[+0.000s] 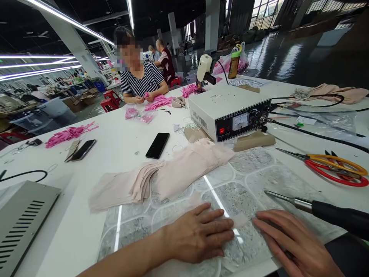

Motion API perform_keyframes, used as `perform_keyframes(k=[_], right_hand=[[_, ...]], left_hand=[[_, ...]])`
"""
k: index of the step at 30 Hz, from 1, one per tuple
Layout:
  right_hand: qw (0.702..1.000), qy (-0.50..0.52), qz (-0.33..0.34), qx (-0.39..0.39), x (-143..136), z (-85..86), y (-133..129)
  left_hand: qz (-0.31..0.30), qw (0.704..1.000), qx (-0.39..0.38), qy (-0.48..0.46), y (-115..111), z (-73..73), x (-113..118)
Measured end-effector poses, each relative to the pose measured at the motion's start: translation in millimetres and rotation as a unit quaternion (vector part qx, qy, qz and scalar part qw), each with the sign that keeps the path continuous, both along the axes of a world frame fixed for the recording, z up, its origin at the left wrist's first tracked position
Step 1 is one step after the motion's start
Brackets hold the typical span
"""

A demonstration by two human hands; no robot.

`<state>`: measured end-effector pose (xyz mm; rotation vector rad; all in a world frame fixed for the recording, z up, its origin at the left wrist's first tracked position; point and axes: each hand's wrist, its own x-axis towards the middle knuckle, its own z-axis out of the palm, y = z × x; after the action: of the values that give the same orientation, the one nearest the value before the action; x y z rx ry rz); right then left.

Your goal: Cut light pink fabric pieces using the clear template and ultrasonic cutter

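My left hand (pixel 200 232) lies palm down with fingers spread, pressing a thin sheer strip of pale pink fabric (pixel 240 220) onto a grey stone-patterned mat (pixel 256 177). Past its fingertips, my right hand (pixel 292 242) rests over the mat, fingers stretched out and slightly bent; nothing shows in them. A pen-like tool with a pointed metal tip and black handle (pixel 331 214) lies just above the right hand. Beyond my left hand are a fanned stack of pale pink fabric pieces (pixel 141 181) and a looser heap of the same cloth (pixel 190 165).
A metal control box with a dial (pixel 230 111) stands behind the cloth. Orange- and red-handled scissors (pixel 337 165) lie at right. A phone (pixel 157 145) and another vented box (pixel 25 223) are to the left. Across the table, a person in stripes (pixel 144 82) handles pink straps.
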<state>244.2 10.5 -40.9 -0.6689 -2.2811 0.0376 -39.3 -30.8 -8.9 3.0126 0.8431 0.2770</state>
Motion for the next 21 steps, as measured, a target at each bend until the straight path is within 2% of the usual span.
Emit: perform_keyframes(k=[21], right_hand=[[0.998, -0.057, -0.008, 0.015, -0.7, 0.3, -2.1]], left_hand=[[-0.002, 1.0, 0.018, -0.01, 0.9, -1.3, 3.6]])
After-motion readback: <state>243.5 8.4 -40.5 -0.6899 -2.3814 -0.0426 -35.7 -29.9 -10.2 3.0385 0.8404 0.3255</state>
